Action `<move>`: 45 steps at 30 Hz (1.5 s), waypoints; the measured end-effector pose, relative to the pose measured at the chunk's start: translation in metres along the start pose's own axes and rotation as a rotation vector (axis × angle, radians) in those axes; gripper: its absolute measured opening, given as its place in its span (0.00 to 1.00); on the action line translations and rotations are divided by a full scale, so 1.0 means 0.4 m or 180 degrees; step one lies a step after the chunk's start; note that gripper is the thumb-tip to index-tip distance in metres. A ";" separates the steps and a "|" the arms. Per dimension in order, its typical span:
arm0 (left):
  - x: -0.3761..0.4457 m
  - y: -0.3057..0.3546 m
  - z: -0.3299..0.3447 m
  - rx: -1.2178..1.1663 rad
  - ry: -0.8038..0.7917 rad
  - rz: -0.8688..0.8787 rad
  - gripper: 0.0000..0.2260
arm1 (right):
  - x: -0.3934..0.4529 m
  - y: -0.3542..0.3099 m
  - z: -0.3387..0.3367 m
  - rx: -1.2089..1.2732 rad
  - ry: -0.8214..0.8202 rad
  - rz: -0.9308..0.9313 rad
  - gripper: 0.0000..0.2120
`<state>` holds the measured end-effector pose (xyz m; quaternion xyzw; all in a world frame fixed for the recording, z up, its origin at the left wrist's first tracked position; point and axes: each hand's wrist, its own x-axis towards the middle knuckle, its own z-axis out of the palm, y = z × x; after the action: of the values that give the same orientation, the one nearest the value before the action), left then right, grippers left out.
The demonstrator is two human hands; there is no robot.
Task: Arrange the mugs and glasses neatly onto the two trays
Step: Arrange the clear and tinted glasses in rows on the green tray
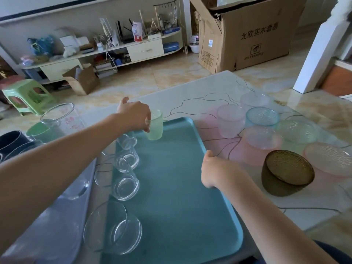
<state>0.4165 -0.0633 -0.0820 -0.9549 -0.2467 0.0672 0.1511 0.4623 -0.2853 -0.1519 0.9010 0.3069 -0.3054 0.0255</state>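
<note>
The left hand [134, 115] gripped a pale green cup [155, 125] by its rim, holding it at the far corner of a blue tray [181, 197]. The right hand [215, 168] curled over the tray's right edge, holding it. Clear glasses [124, 172] stood in a row along the tray's left side. To the right, on the table [209, 88], pink, blue and brown glasses [262, 116] clustered together.

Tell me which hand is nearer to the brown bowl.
The right hand. It rests on the blue tray's right edge, just left of the brown bowl. The left hand is far off at the tray's far corner, holding a green cup.
</note>
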 end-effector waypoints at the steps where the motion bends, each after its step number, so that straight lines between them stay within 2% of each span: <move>1: -0.004 0.002 0.014 -0.0046 0.0022 -0.0003 0.16 | -0.001 0.003 -0.003 0.0151 0.0120 -0.0059 0.26; 3: -0.006 0.007 0.035 -0.0209 0.0074 -0.0032 0.15 | -0.004 0.009 -0.005 0.0412 0.0373 -0.0198 0.22; 7: -0.009 0.001 0.030 -0.0267 -0.0037 -0.0116 0.18 | -0.006 0.013 -0.005 0.0419 0.0337 -0.0243 0.23; 12: -0.006 -0.010 -0.053 -0.0324 -0.0515 -0.0108 0.20 | 0.004 0.008 -0.011 0.0008 -0.0104 -0.0003 0.31; 14: 0.001 -0.007 -0.107 -0.0658 -0.0244 -0.0053 0.18 | 0.013 0.005 -0.005 -0.0019 -0.0121 -0.0010 0.32; 16: 0.011 0.030 -0.151 -0.0848 0.0259 0.0011 0.20 | 0.013 0.012 0.003 -0.0025 0.0043 -0.0123 0.27; 18: 0.024 0.104 -0.169 -0.0820 0.0537 0.0412 0.21 | 0.000 0.018 0.000 0.0117 0.0293 -0.0208 0.22; 20: 0.039 0.200 -0.158 -0.0737 0.0594 0.1043 0.23 | -0.008 0.014 -0.005 -0.0006 0.0038 -0.0107 0.27; 22: 0.049 0.293 -0.135 -0.0678 0.0515 0.1427 0.25 | -0.001 0.007 -0.008 -0.0066 -0.0167 -0.0022 0.32; 25: 0.062 0.399 -0.093 -0.0529 0.0386 0.1590 0.22 | -0.007 0.005 -0.017 -0.0009 -0.0143 -0.0008 0.29; 28: 0.074 0.442 -0.058 -0.0536 0.0454 0.1556 0.11 | -0.012 0.013 -0.018 -0.0003 -0.0166 -0.0033 0.29; 32: 0.074 0.418 -0.061 -0.0731 0.0688 0.1423 0.12 | -0.006 0.022 -0.018 0.0082 -0.0155 -0.0075 0.31; 37: 0.029 0.263 -0.085 -0.1399 0.0876 0.1147 0.06 | -0.008 0.025 -0.021 -0.0083 -0.0210 -0.0155 0.38; 41: -0.076 0.141 -0.096 -0.1174 0.0926 0.1045 0.05 | -0.014 0.013 -0.019 -0.0438 -0.0145 -0.0234 0.38; 45: -0.167 0.061 -0.060 -0.1111 0.0734 0.0796 0.05 | -0.024 0.002 -0.016 -0.0524 -0.0101 -0.0136 0.35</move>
<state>0.3743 -0.1227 -0.0636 -0.9910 -0.1154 -0.0676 0.0015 0.4601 -0.2895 -0.1414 0.8842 0.3497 -0.2939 0.0978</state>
